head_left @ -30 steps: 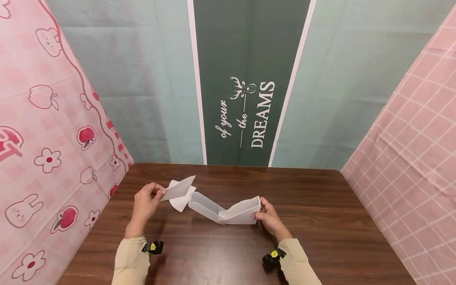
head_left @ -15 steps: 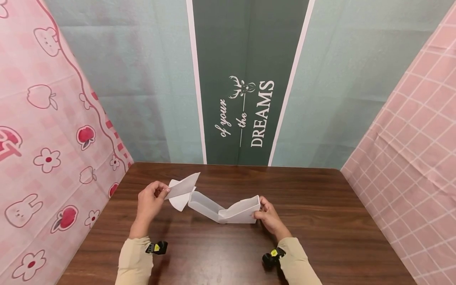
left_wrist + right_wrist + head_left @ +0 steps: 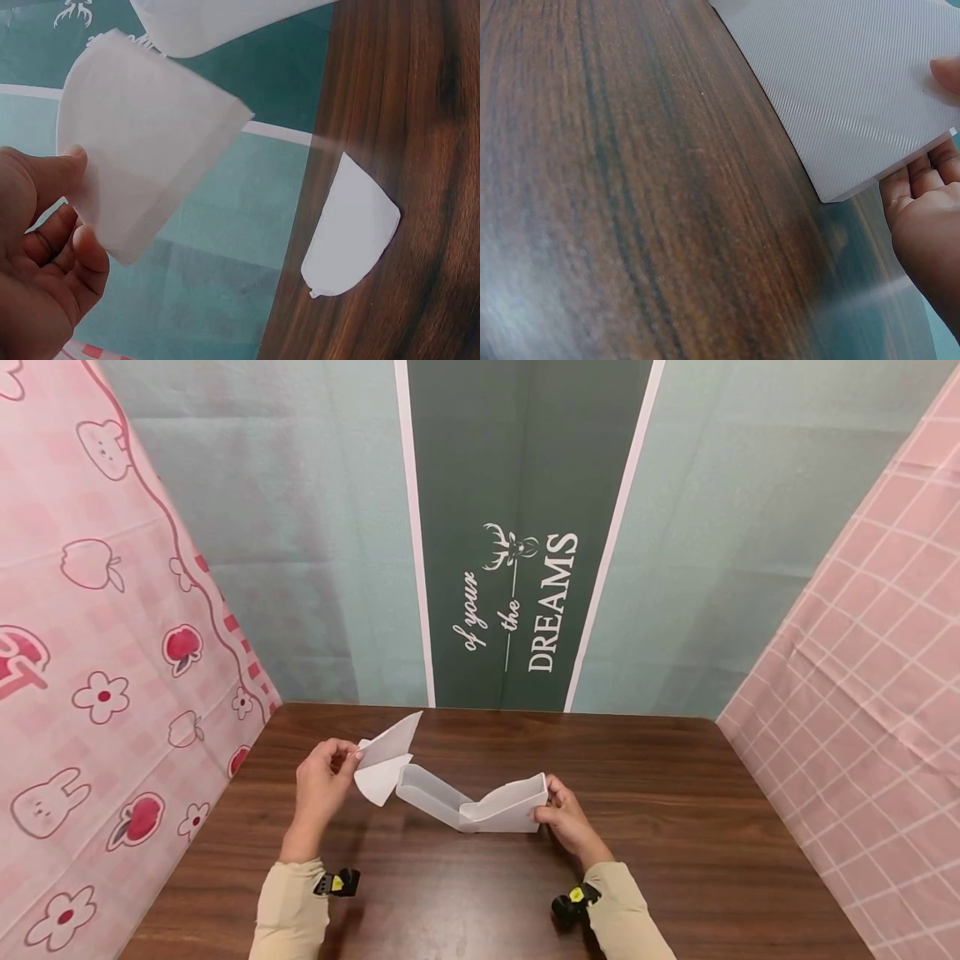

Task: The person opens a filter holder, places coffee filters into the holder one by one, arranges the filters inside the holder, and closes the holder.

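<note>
My left hand (image 3: pixel 322 785) pinches a white paper coffee filter (image 3: pixel 146 142) by its edge, thumb on one face and fingers behind. It is raised above a second coffee filter (image 3: pixel 350 232) that lies flat on the table. To the right stands a white ribbed box (image 3: pixel 506 816), its translucent lid (image 3: pixel 429 795) swung out to the left. White paper with a curved edge (image 3: pixel 504 795) shows in the box's opening. My right hand (image 3: pixel 566 817) grips the box at its right end, with the thumb on the near ribbed face and fingers under the end wall in the right wrist view.
The dark wood table (image 3: pixel 660 843) extends around the box on all sides. Behind it hangs a green cloth (image 3: pixel 532 468) with lettering. Pink patterned cloths hang at the left (image 3: pixel 105 635) and right (image 3: pixel 862 635). Each wrist wears a small black camera (image 3: pixel 573 906).
My left hand has moved right and slightly away from me, and the coffee filter it holds has risen and tilted more upright. The right hand and the box have stayed in place.
</note>
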`<state>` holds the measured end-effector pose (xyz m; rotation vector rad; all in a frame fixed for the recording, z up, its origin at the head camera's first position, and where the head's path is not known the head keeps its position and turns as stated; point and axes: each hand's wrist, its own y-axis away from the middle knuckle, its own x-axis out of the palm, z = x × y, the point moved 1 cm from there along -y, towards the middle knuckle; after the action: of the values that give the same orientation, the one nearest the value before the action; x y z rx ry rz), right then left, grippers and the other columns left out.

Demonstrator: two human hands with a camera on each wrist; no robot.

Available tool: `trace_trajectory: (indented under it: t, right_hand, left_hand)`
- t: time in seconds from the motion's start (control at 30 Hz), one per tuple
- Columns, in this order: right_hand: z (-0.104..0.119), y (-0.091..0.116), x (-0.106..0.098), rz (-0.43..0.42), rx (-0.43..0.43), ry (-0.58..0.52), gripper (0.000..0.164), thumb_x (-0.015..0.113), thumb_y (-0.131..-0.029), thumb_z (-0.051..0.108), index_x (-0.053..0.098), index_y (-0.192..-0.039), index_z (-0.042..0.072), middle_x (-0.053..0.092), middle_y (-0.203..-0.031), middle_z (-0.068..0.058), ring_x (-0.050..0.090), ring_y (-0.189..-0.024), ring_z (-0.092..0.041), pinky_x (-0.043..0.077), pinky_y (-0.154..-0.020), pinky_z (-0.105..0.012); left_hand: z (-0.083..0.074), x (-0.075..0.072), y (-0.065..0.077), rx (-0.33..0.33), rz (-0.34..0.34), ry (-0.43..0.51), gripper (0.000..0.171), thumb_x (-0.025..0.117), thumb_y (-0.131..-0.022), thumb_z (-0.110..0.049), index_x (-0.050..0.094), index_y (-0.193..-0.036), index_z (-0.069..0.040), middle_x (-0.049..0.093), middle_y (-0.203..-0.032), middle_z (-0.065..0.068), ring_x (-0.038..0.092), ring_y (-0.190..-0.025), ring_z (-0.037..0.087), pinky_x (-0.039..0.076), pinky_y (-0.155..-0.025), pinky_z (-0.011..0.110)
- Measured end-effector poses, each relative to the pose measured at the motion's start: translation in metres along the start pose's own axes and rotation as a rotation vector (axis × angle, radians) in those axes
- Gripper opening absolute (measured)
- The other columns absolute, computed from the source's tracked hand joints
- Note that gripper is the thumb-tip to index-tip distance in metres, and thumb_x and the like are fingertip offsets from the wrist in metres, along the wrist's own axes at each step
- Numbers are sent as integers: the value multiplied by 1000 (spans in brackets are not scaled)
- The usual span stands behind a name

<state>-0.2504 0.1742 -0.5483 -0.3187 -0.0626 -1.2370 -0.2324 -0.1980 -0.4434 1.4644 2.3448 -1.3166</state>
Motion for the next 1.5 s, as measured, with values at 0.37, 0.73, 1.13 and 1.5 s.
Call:
trace_trajectory:
  t: [0.37, 0.73, 1.13, 1.5]
  right_hand:
    - [0, 1, -1, -15, 13, 3, 39, 54, -64, -18, 52, -89, 12, 64, -88, 0, 59, -82, -13, 47, -68, -27]
    - [0, 1, 0, -18, 12, 3, 39, 55, -64, -18, 52, -89, 12, 64, -89, 0, 59, -82, -13, 47, -69, -27]
    - [0, 1, 0, -15, 6, 4, 40, 54, -63, -18, 52, -89, 12, 63, -88, 0, 59, -82, -13, 47, -69, -26]
    - [8, 2, 4, -25, 53, 38, 40, 52, -68, -22, 50, -92, 11, 63, -90, 1, 58, -85, -14, 47, -72, -29]
  left_hand:
    - [-7, 1, -1, 6, 1, 23, 11, 73, -77, 0, 63, -80, -4, 58, -72, 6, 50, -61, 16, 41, -54, 27]
    - [-16, 3, -2, 4, 7, 58, 10, 72, -79, -1, 63, -81, -3, 59, -71, 5, 50, -60, 16, 40, -53, 22]
    - [-28, 7, -2, 29, -20, 73, 11, 73, -78, -1, 63, -79, -5, 57, -69, 3, 49, -60, 14, 38, -53, 19]
    - [-37, 10, 0, 50, -1, 111, 12, 73, -78, -1, 62, -78, -6, 55, -69, 1, 49, -61, 13, 39, -53, 21]
